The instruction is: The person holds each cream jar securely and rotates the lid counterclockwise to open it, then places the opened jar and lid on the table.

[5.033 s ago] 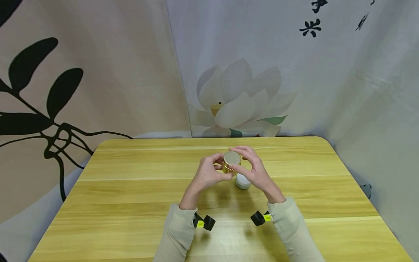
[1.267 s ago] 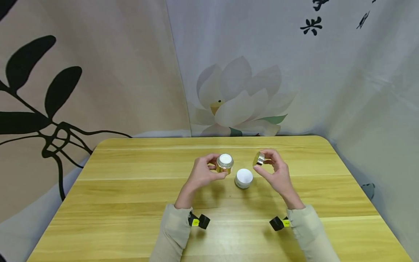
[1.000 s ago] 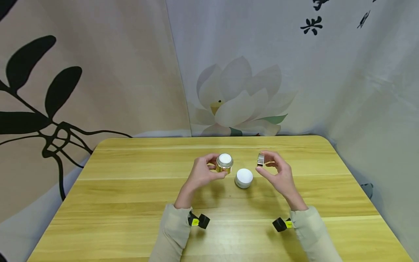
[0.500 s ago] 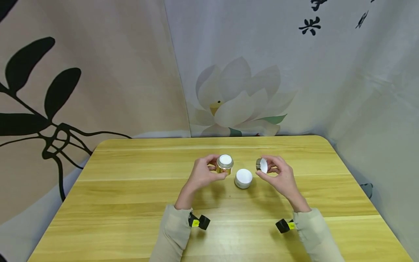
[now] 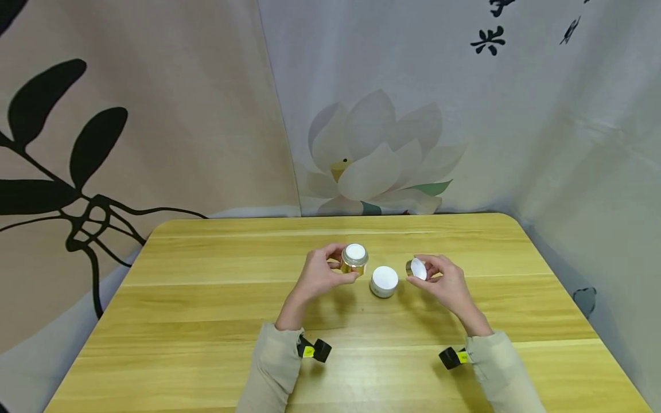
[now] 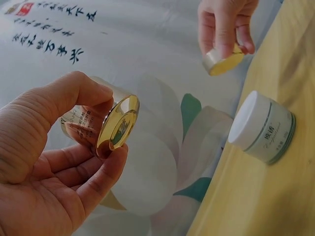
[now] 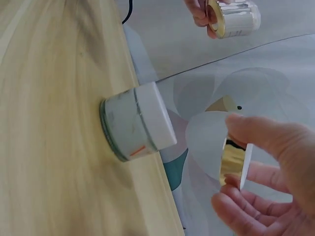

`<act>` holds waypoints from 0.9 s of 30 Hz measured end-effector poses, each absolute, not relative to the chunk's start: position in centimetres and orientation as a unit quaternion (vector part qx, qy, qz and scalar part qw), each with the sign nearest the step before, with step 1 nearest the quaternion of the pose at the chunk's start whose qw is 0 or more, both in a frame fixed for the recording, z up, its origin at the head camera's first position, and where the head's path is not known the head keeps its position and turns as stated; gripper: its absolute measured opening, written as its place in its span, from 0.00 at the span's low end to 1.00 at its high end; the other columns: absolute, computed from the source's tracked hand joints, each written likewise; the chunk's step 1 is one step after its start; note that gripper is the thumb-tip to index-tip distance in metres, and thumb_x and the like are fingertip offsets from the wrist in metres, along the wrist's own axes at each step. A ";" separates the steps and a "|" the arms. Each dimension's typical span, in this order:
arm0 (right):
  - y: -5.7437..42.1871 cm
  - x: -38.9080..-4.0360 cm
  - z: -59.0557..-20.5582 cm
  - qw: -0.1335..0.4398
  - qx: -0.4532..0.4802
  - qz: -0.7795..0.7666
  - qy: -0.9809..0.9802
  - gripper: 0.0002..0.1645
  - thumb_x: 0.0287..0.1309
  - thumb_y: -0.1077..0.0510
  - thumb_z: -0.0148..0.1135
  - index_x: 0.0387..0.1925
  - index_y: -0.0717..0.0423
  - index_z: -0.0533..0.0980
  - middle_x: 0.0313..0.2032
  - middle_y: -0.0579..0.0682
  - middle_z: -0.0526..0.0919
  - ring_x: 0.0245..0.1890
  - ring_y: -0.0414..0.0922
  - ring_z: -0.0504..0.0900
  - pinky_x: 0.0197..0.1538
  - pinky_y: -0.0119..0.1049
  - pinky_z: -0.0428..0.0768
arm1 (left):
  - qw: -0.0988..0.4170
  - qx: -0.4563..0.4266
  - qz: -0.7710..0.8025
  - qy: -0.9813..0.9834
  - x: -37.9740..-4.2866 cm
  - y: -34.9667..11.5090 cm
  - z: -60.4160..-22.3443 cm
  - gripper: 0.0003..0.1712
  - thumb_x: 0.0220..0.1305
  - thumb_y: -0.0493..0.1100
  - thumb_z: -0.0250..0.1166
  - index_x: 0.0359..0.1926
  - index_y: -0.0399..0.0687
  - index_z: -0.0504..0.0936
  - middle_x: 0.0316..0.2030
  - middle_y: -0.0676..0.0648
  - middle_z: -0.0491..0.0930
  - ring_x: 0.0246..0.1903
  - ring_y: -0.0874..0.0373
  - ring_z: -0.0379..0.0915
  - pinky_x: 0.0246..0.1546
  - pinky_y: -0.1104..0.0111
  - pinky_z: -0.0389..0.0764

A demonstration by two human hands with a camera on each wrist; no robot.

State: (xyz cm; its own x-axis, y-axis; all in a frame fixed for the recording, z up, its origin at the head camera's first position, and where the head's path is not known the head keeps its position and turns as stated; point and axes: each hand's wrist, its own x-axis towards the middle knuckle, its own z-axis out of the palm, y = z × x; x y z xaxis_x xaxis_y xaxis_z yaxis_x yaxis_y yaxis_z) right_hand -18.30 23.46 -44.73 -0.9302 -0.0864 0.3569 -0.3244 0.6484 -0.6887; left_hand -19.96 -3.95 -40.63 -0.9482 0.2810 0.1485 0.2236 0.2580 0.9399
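Note:
My left hand (image 5: pixel 321 273) grips a gold cosmetic jar (image 5: pixel 354 265) around its side, above the table. The jar's outer lid is off and a white disc covers its mouth; its shiny gold base shows in the left wrist view. To the right, my right hand (image 5: pixel 444 282) pinches the gold lid (image 7: pixel 232 163) between thumb and fingers. The lid is tilted, its white inner side (image 5: pixel 419 269) facing up and to the right. Between the hands a white cream jar (image 5: pixel 384 282) with its lid on stands upright on the table, touched by neither hand.
The wooden table (image 5: pixel 206 321) reaches back to a curtain (image 5: pixel 217 115) printed with a lotus and dark leaves. A black wrist camera (image 5: pixel 321 350) sits at the left cuff, another black camera (image 5: pixel 450 358) at the right.
Five seconds ago both hands were on the closed gold jar. The lid has come off and moved right with my right hand, then turned inner side up and lowered slightly. My left hand stays still lately.

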 end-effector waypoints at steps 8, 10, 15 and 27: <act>23.9 -18.5 -45.4 0.117 0.088 0.369 -0.918 0.27 0.39 0.60 0.76 0.44 0.66 0.79 0.27 0.54 0.76 0.24 0.44 0.74 0.26 0.28 0.73 | 0.026 0.168 0.581 0.796 -18.4 -3.9 -37.7 0.27 0.43 0.27 0.70 0.49 0.24 0.75 0.40 0.34 0.77 0.39 0.44 0.73 0.44 0.57 0.80; 24.0 -18.5 -45.6 0.101 0.082 0.359 -0.924 0.27 0.39 0.59 0.76 0.44 0.66 0.79 0.27 0.54 0.75 0.25 0.43 0.74 0.25 0.28 0.73 | 0.022 0.170 0.579 0.797 -18.0 -3.9 -37.1 0.27 0.43 0.27 0.70 0.48 0.24 0.75 0.39 0.35 0.77 0.38 0.45 0.73 0.44 0.57 0.80; 24.4 -18.7 -46.2 0.065 0.078 0.332 -0.938 0.27 0.40 0.58 0.76 0.43 0.67 0.79 0.27 0.53 0.74 0.25 0.44 0.73 0.25 0.29 0.72 | 0.016 0.171 0.579 0.797 -17.8 -3.9 -36.8 0.26 0.43 0.27 0.70 0.47 0.24 0.75 0.39 0.35 0.77 0.37 0.46 0.72 0.43 0.57 0.80; 24.7 -18.7 -47.1 0.021 0.065 0.295 -0.953 0.28 0.36 0.54 0.78 0.40 0.67 0.80 0.27 0.55 0.75 0.27 0.46 0.72 0.29 0.34 0.70 | 0.020 0.157 0.580 0.800 -19.2 -3.9 -39.2 0.28 0.41 0.27 0.71 0.48 0.26 0.75 0.40 0.35 0.77 0.40 0.45 0.72 0.44 0.57 0.80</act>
